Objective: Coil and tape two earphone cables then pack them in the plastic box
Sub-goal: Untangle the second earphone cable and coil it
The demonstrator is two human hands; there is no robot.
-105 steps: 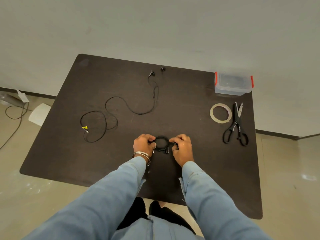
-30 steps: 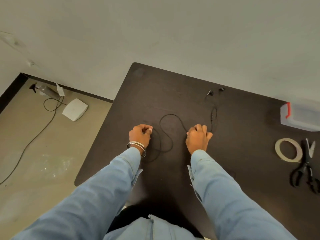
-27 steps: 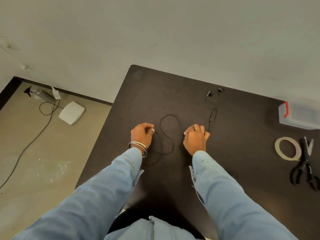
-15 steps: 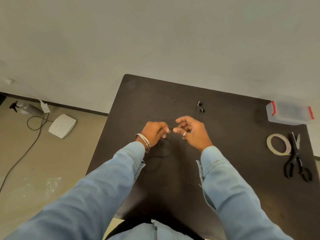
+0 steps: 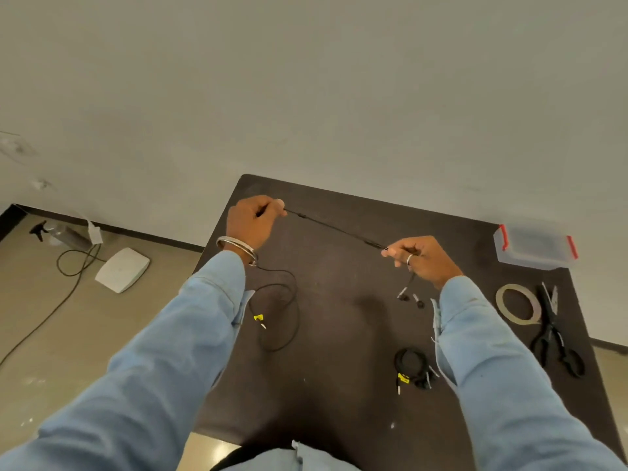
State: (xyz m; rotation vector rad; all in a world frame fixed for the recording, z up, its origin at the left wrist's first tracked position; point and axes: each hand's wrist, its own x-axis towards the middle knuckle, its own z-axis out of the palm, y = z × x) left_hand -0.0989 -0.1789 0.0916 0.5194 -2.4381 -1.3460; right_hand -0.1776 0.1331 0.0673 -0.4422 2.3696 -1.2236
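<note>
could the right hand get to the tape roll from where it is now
Probably yes. The tape roll lies bare on the table just right of the right hand, nothing between, but that hand pinches the cable and must release it first.

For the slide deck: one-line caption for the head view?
Left hand and right hand stretch the second earphone cable taut above the table; coiled first cable lies nearby.

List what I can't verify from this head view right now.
- Coiled earphone: tape on it too small to see; the right sleeve clips its edge.
- Plastic box: blurred, contents unreadable.
- Stretched cable: the ends inside the left hand and right hand are hidden by fingers.
</note>
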